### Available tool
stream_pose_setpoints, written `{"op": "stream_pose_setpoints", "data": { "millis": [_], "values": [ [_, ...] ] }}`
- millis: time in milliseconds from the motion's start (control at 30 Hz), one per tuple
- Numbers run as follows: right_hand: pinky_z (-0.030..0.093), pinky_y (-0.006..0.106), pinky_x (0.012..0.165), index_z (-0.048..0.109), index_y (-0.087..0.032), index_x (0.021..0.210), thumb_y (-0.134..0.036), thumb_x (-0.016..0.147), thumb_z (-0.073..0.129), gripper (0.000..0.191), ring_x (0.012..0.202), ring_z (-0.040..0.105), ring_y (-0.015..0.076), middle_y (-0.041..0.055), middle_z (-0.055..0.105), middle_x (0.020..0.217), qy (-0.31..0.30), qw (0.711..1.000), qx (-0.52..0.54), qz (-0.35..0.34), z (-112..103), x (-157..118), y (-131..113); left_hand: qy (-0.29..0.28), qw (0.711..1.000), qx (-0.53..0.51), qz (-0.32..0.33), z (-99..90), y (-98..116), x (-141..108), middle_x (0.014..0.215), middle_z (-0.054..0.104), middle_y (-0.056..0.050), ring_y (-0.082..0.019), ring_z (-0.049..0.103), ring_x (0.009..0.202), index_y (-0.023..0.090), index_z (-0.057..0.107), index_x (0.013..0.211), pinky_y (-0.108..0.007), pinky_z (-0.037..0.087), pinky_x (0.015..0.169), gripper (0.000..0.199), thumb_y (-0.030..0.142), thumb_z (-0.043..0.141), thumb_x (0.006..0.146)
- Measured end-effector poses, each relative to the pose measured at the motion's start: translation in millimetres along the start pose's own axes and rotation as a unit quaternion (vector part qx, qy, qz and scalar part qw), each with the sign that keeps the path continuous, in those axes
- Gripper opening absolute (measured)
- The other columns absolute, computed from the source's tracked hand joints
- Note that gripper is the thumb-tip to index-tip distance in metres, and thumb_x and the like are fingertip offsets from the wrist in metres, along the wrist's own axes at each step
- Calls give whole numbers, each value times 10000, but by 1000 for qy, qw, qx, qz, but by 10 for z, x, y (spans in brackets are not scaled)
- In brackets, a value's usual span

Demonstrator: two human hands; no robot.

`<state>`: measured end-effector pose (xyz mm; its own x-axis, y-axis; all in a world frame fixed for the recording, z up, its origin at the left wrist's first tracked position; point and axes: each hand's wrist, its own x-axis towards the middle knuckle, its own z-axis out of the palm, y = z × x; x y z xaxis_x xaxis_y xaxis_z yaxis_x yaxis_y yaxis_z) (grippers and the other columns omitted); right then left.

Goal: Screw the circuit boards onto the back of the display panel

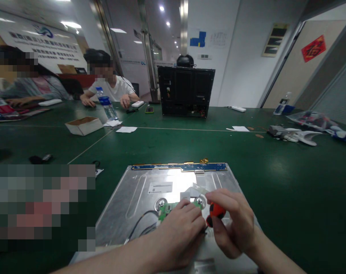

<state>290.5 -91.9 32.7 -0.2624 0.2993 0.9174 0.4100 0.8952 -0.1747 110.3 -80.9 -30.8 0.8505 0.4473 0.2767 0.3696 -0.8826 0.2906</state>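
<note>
On the green table (289,213), near centre, a metal-backed display panel (121,203) lies back upward. Left hand (185,224), grip not determinable, and right hand (235,215) are at the green circuit board (167,207), the right pinching an orange-and-black screwdriver (217,210). Board is on the panel; tool work appears unfinished, fastening unconfirmed.

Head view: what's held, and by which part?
The right hand pinches the red tool by its handle. The left hand lies over the green circuit board; any hold is hidden.
</note>
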Motion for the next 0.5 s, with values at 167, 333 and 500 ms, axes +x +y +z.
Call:
{"op": "stream_pose_setpoints", "data": {
  "millis": [167,333,500],
  "values": [
    [415,246,429,530,-156,1126,-100,852,466,287,453,520,126,-49,550,591,20,999,-32,-16,32,-14,11,-7,1000,4,-1,54,-23,0,1063,672,-92,-269,619,1005,188,582,1079,-443,442,958,225,211,598,856],
    [366,249,419,545,-166,1062,-168,884,512,180,434,477,120,-44,541,587,11,999,-37,-14,34,-14,18,-11,1000,18,-3,57,-12,4,1062,665,-98,-273,611,1005,186,573,1082,-442,428,957,222,204,585,861],
    [502,272,500,534,-139,1159,-150,821,432,354,584,631,175,31,652,720,-8,1000,19,-9,-14,4,13,-4,1000,9,1,19,-12,-3,1031,670,-91,-264,610,973,190,572,1060,-437,421,961,205,200,579,856]
  ]
}}
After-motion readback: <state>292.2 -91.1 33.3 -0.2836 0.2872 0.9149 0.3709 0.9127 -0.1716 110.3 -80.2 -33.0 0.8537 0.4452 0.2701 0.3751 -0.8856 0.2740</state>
